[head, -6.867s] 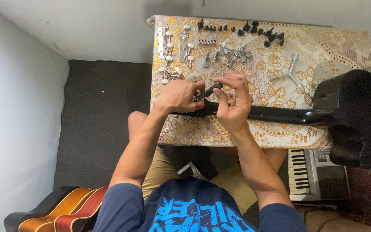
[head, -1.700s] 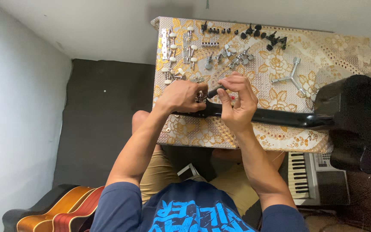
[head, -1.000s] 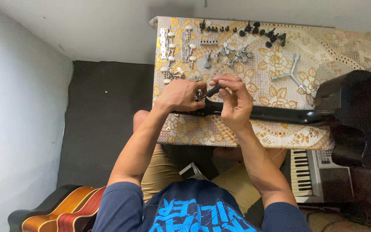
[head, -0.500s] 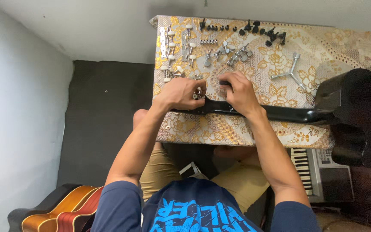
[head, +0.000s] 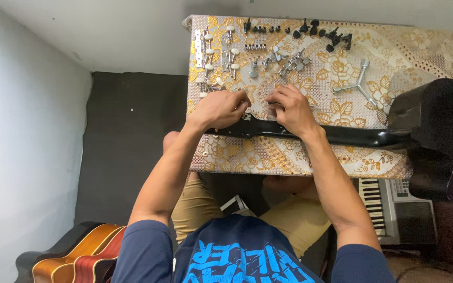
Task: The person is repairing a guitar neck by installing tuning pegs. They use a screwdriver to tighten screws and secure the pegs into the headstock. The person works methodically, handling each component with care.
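Black glossy guitar neck (head: 310,133) lying flat across desk with gold floral cloth (head: 425,52), headstock end under both hands. Left hand (head: 218,108) curled down on the headstock tip, fingers bunched together; right hand (head: 291,106) just beside it, fingertips pinched, can't tell on what. Chrome tuning pegs (head: 284,60) scattered just beyond the knuckles, silver three-armed wrench (head: 359,84) further right, black guitar body (head: 436,131) hanging off the desk's right edge.

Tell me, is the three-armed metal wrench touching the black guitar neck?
Apart. The head view shows the three-armed wrench lying on the patterned tablecloth, with a strip of cloth visible between it and the black guitar neck.
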